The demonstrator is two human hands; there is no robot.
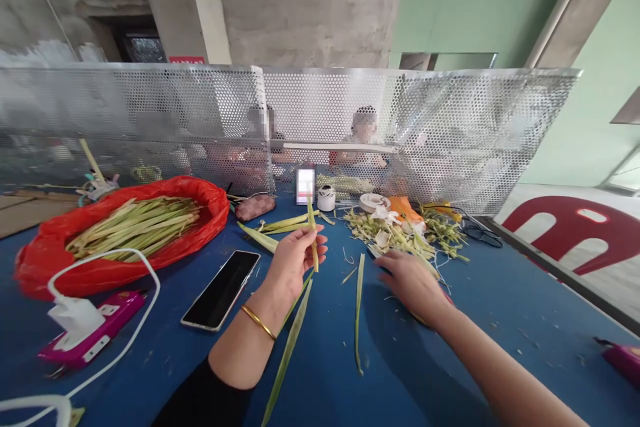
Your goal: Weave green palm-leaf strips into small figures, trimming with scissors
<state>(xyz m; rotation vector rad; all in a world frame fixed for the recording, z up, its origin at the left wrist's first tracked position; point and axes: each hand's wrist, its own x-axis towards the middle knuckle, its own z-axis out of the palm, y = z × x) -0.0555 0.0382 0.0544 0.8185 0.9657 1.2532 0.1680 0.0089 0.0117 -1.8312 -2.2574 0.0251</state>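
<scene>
My left hand (295,255), a gold bangle on its wrist, pinches a narrow yellow-green leaf strip (315,250) upright between thumb and fingers. Palm down, my right hand (415,285) is low over the table beside the leaf scraps, its fingers reaching left and a little apart. Something reddish shows partly beneath that hand, too covered to name. Between the hands lies a long single leaf strip (359,320). Another long leaf (290,353) stretches towards me beside my left forearm. More leaf pieces (265,237) lie behind my left hand.
At left are a red plastic bag (210,203) of leaf strips, a purple power strip (120,310) with a white charger, and a dark phone (220,290). Leaf scraps (360,227) and a white tape roll (375,202) sit at back right. A perforated metal screen (320,100) divides off people opposite.
</scene>
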